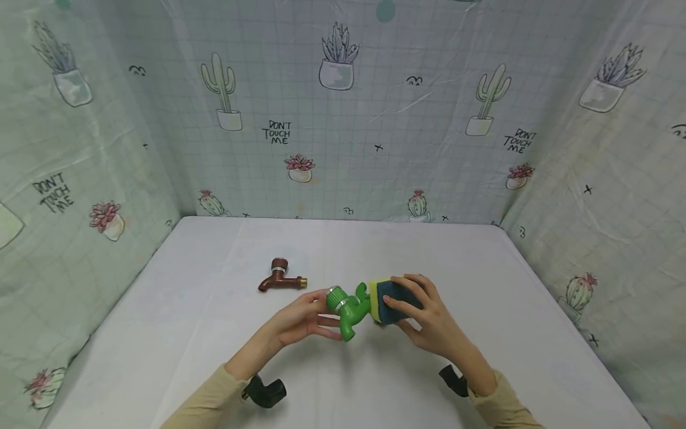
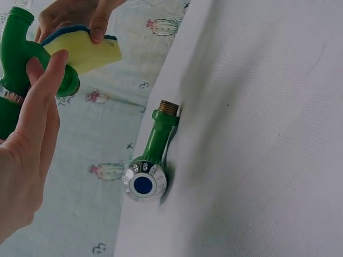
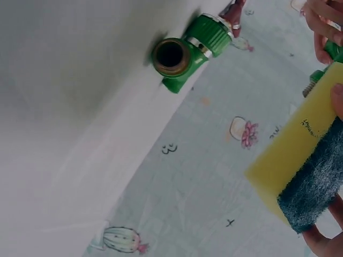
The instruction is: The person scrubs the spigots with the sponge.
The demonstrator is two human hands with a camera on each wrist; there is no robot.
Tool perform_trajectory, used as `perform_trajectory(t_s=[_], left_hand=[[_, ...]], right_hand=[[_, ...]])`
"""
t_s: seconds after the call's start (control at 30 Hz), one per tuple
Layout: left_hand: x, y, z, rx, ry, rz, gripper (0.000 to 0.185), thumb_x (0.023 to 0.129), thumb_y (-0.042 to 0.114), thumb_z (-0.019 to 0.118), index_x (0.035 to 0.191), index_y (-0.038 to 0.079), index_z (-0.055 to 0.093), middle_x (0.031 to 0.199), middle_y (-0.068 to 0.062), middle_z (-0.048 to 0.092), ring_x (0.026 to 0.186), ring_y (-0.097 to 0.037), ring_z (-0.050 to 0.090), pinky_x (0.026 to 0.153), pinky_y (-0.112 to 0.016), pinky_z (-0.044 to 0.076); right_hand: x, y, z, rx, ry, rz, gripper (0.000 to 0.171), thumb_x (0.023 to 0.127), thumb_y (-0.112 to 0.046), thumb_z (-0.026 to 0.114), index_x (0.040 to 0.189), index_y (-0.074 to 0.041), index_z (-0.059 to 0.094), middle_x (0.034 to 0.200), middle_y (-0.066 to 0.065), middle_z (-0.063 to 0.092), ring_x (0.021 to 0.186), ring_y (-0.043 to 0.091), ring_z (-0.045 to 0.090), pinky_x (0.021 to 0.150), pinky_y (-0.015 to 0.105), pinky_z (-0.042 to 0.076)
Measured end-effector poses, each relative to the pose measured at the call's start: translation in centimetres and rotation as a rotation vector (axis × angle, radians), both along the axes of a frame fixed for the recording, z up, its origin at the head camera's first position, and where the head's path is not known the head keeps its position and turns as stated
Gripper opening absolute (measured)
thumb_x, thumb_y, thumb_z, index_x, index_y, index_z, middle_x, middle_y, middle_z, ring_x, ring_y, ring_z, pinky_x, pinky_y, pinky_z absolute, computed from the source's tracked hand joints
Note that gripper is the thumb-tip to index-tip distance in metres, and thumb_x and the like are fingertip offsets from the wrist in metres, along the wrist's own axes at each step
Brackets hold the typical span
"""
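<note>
The right wrist view's edge cuts off the sponge (image 3: 308, 176) and fingers (image 3: 324, 16).

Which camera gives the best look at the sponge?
The right wrist view: the sponge fills the corner, showing its yellow foam and dark scouring layer. The head view shows it small, mostly wrapped by the right hand. The left wrist view shows its yellow side against the green tap.

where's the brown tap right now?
Head view: the brown tap lies on the white table, left of centre, just beyond the left hand holding the green tap.
</note>
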State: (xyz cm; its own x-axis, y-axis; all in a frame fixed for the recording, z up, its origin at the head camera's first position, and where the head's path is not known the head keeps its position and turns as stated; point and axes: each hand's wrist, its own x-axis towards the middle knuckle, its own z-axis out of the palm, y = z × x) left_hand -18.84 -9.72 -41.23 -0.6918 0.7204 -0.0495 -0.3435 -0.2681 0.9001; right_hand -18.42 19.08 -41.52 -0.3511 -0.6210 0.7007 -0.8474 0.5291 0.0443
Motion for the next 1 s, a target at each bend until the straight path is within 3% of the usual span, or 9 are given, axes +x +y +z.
perform_trajectory(t_s=[0.13, 0.3, 0.63, 0.93, 1.0], left_hand=[[0.1, -0.1, 0.2, 0.015, -0.019, -0.008, 0.040, 0.098, 0.012, 0.032, 0.134, -0.002, 0.027, 0.104, -0.005, 0.059, 0.095, -0.023, 0.062, 0.085, -0.049, 0.048], [-0.1, -0.1, -0.2, 0.025, -0.035, 0.017, 0.039, 0.098, 0.020, 0.031, 0.132, 0.001, 0.032, 0.104, -0.007, 0.058, 0.096, -0.023, 0.062, 0.084, -0.046, 0.049], [-0.9, 0.0, -1.5, -0.025, -0.009, 0.048, 0.053, 0.096, 0.030, 0.032, 0.137, -0.001, 0.022, 0.106, -0.005, 0.058, 0.097, -0.023, 0.062, 0.086, -0.048, 0.048], [-0.3, 0.0, -0.5, 0.002, -0.062, 0.012, 0.049, 0.098, 0.022, 0.029, 0.138, -0.004, 0.019, 0.105, -0.008, 0.059, 0.099, -0.027, 0.061, 0.087, -0.053, 0.043], [0.0, 0.0, -0.3, 0.006, -0.064, 0.003, 0.048, 0.098, 0.022, 0.029, 0.137, -0.004, 0.020, 0.104, -0.007, 0.059, 0.099, -0.026, 0.061, 0.088, -0.054, 0.043]], right_hand=[[0.2, -0.4, -0.3, -0.024, 0.041, 0.036, 0.035, 0.091, -0.036, 0.040, 0.114, -0.020, 0.059, 0.126, 0.016, 0.047, 0.113, 0.037, 0.038, 0.089, 0.048, 0.038], [0.6, -1.4, 0.2, -0.034, 0.086, 0.080, 0.033, 0.091, -0.033, 0.042, 0.115, -0.020, 0.060, 0.124, 0.016, 0.048, 0.110, 0.037, 0.040, 0.096, 0.050, 0.034], [0.9, -2.6, 0.9, 0.043, 0.223, 0.113, 0.029, 0.093, -0.030, 0.042, 0.114, -0.021, 0.060, 0.121, 0.015, 0.052, 0.108, 0.035, 0.044, 0.091, 0.055, 0.033], [0.5, -1.8, 0.4, 0.093, 0.218, 0.063, 0.032, 0.092, -0.030, 0.037, 0.112, -0.023, 0.060, 0.120, 0.015, 0.052, 0.107, 0.035, 0.045, 0.089, 0.053, 0.034], [0.3, -1.4, 0.1, 0.096, 0.202, 0.047, 0.029, 0.088, -0.026, 0.045, 0.113, -0.022, 0.060, 0.120, 0.016, 0.052, 0.107, 0.035, 0.044, 0.090, 0.053, 0.034]])
